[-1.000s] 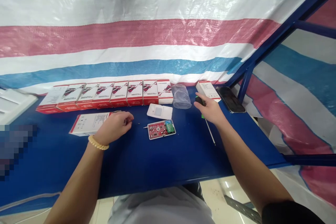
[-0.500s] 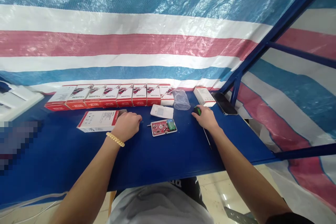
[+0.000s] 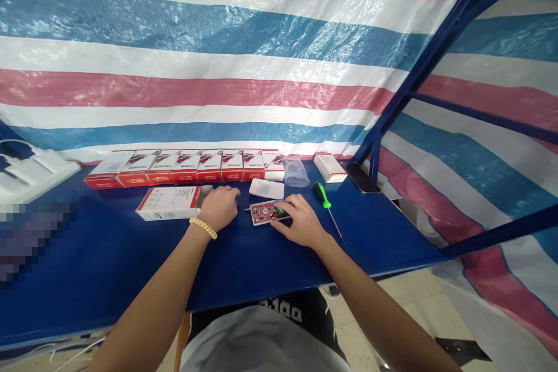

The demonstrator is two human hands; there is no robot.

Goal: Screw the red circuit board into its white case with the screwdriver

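My right hand (image 3: 301, 222) has its thumb and fingers around the right end of a red circuit board (image 3: 261, 213) set in a white shallow housing, hiding most of its green terminal part. To the left, my left hand (image 3: 219, 209) is closed with its fingers curled, beside the open end of a red-and-white box (image 3: 168, 202); anything in its fingers is too small or hidden to make out. Just behind the board lies a white plastic cover (image 3: 267, 189). A green-handled screwdriver (image 3: 323, 196) lies on the table, right of my right hand.
Several red-and-white boxes (image 3: 187, 167) form a row along the back. Right of them are a clear plastic bag (image 3: 295, 172), another small box (image 3: 330, 167) and a dark phone (image 3: 363, 178). A white power strip (image 3: 39, 177) with plugs sits at the far left of the blue table (image 3: 257, 270).
My right hand has let go of the screwdriver, leaving it on the table, and moved left onto the circuit board. My left hand stays near the box. The camera view has shifted.
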